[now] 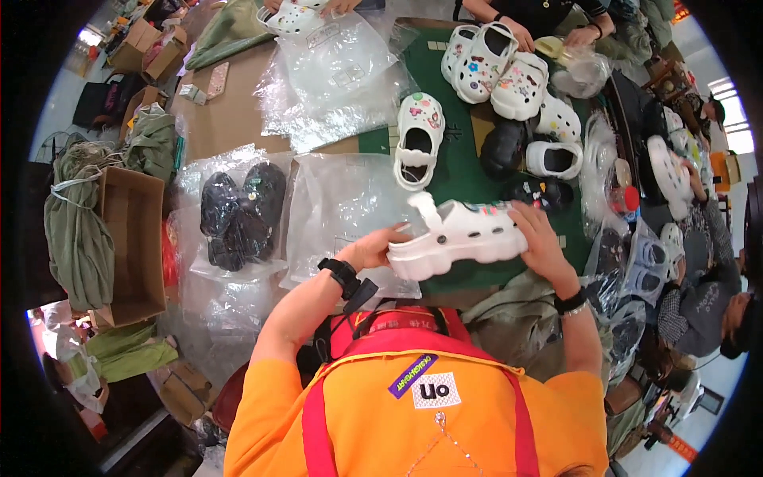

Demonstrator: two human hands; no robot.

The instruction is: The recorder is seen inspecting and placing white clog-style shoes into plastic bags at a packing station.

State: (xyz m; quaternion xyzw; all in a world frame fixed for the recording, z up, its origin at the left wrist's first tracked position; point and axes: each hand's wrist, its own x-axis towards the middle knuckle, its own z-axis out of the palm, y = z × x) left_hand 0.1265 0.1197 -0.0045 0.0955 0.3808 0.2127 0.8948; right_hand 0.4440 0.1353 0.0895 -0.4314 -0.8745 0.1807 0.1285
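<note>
A thick-soled white clog point(461, 242) with a raised heel strap is held side-on between my two hands, above the front of the green mat. My left hand point(372, 246) grips it at the heel end. At the toe end my right hand point(544, 245) is closed around it, and colourful charms show along its top. Just beyond lies a second white clog point(418, 135) with charms, its opening facing up. Close to my left hand, a clear plastic bag point(330, 203) is spread flat on the table.
Black clogs point(242, 215) in clear plastic lie at the left. More white clogs point(485, 63) and black ones crowd the back right, near a co-worker's hands point(584, 33). Another person's hands hold a white clog point(292, 16) at the far side. A cardboard box point(131, 246) stands left.
</note>
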